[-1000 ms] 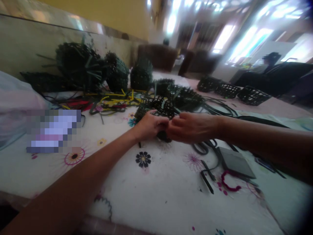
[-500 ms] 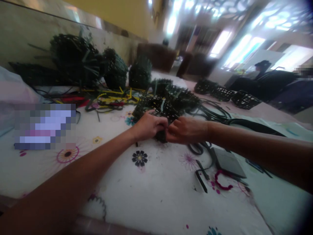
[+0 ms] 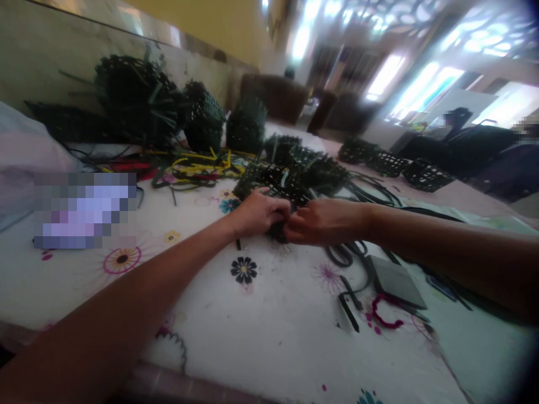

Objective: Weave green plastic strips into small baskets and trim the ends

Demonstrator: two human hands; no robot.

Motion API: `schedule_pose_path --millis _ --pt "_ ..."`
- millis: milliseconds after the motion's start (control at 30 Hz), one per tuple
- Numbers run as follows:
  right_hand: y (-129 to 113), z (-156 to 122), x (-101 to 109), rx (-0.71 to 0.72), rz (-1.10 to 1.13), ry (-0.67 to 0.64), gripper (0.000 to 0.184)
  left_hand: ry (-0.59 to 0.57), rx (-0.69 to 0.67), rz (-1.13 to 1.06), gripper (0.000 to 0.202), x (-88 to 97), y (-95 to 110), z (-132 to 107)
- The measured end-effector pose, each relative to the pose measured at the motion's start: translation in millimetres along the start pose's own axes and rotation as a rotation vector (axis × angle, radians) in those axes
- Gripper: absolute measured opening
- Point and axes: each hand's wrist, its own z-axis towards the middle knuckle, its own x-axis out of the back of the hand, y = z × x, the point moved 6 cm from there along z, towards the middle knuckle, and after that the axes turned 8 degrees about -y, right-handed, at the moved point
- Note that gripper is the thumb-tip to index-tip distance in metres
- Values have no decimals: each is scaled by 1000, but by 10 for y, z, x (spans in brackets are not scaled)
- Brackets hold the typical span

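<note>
Both hands meet at the near edge of a dark green woven basket (image 3: 269, 178), made of flat strips, lying on the table. My left hand (image 3: 261, 213) is closed, with thumb and fingers pinching the weave. My right hand (image 3: 314, 221) is closed too, its curled fingers pressed at the same edge beside the left. The fingertips hide exactly which strips they grip. Another dark woven piece (image 3: 326, 171) lies just behind the basket, touching or very near it.
More woven baskets (image 3: 204, 120) stand along the wall, and lattice pieces (image 3: 425, 175) lie at right. Yellow strips (image 3: 202, 167) are heaped behind my left hand. Loose dark strips, a grey block (image 3: 398, 281) and a crimson band (image 3: 385, 315) lie near my right forearm. A person sits far right.
The view has shifted slightly, so the scene sits a little to the right. My hands stay closed at the basket's edge, with only slight movement of the right forearm.
</note>
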Motion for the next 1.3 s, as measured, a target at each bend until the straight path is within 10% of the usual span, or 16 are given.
schedule_pose_path --millis 333,567,900,1300 --pt "-29 14 -70 -246 -6 222 18 29 1 -37 13 -22 -19 16" --pt "-49 52 -95 -384 93 72 21 12 8 -41 16 -41 -9 30" --pt "138 45 37 -178 265 -176 21 7 -18 -32 18 -34 -16 15" --pt "20 57 -66 -350 277 -171 24 -1 16 -77 17 -51 -18 31"
